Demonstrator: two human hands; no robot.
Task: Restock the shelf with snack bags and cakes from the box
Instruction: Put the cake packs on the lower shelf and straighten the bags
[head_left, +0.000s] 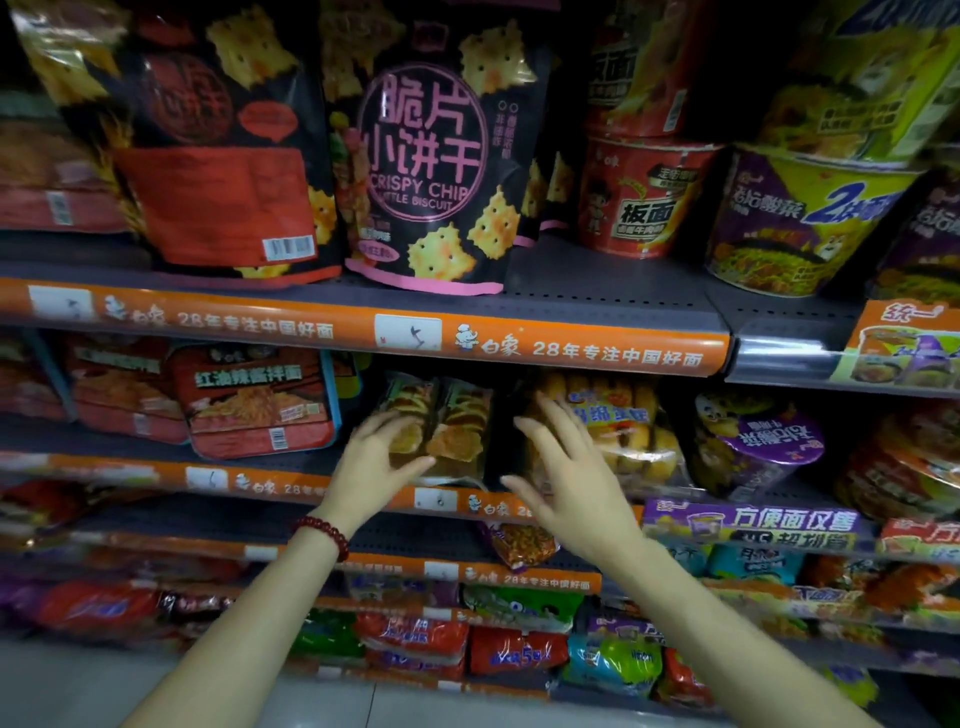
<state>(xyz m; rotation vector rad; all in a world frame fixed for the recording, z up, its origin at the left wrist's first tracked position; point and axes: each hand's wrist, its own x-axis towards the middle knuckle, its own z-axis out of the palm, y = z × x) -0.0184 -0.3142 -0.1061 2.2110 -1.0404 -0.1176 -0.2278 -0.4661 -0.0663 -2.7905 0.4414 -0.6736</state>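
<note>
Two clear cake packs stand on the middle shelf. The left cake pack shows brown filled cakes. The right cake pack holds yellow sponge cakes under a blue label. My left hand, with a red bead bracelet on the wrist, has its fingers spread against the left pack's lower left corner. My right hand is open in front of the right pack's left side, fingers apart. Whether it touches the pack is unclear. On the upper shelf stands a black crispy biscuit bag. No box is in view.
Red noodle trays lie left of the cakes, purple noodle cups to their right. Red and purple noodle bowls fill the upper shelf at right. Lower shelves hold several noodle packets. Orange price strips line the shelf edges.
</note>
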